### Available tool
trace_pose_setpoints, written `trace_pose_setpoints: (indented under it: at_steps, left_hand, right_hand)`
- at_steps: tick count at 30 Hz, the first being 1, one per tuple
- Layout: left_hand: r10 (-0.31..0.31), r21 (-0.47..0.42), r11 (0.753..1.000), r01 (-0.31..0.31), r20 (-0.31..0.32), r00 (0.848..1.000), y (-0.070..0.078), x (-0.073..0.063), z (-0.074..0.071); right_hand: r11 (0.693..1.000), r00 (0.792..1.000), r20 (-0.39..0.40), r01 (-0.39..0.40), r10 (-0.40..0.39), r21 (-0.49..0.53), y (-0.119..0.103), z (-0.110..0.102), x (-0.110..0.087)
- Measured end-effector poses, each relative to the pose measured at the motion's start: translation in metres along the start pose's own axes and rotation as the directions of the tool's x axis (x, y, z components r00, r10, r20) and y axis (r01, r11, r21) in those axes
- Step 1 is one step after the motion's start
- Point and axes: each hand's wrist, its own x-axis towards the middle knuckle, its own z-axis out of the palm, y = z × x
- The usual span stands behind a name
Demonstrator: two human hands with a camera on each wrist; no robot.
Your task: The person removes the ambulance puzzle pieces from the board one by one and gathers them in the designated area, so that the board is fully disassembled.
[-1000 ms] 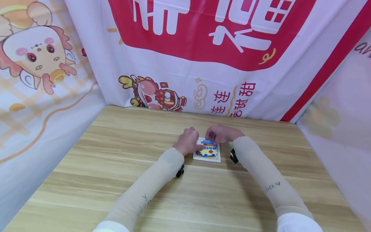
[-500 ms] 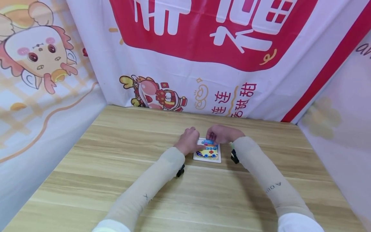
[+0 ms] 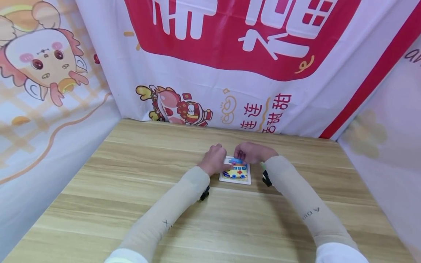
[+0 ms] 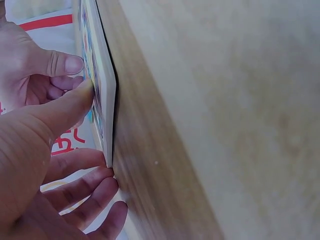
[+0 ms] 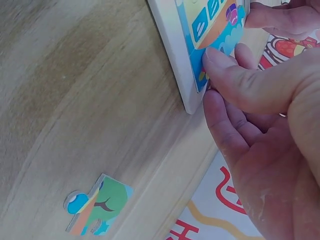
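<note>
A small white-framed jigsaw puzzle board (image 3: 234, 181) with a yellow ambulance picture lies between my hands in the head view. My left hand (image 3: 213, 159) grips its left side, the thumb on the picture and the fingers at the frame's edge, as the left wrist view shows. My right hand (image 3: 252, 152) is at the far right corner. There its thumb presses a blue puzzle piece (image 5: 197, 65), with the fingers curled against the edge of the frame. Both hands partly cover the picture.
A loose puzzle piece (image 5: 111, 204) with a green tree lies on the wooden table (image 3: 210, 226) near my right wrist, mostly hidden by the arm in the head view. A printed cloth (image 3: 204, 73) hangs along the table's back edge, with more cloth at both sides.
The head view has shifted very slightly. Both hands stay in place on the board, with hardly any visible movement.
</note>
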Motion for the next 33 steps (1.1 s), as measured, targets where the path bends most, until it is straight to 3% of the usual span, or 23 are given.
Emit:
trace_pose_setpoints:
  at_steps: [13, 22, 33]
  left_hand:
    - [0.006, 0.005, 1.000, -0.006, 0.004, 1.000, 0.0003, -0.0030, -0.0031]
    - [-0.019, 0.011, 1.000, 0.019, 0.006, 1.000, -0.0011, -0.0045, -0.0032]
    - [-0.001, 0.003, 1.000, 0.001, 0.005, 1.000, 0.0040, -0.0028, -0.0026]
  right_hand:
    - [1.000, 1.000, -0.004, 0.001, -0.001, 0.025, -0.0033, -0.0039, -0.0036]
    - [0.997, 0.994, -0.077, 0.076, -0.074, 0.015, -0.0029, -0.0006, -0.0033]
    - [0.995, 0.987, -0.144, 0.085, -0.076, 0.056, 0.0010, 0.0045, -0.0103]
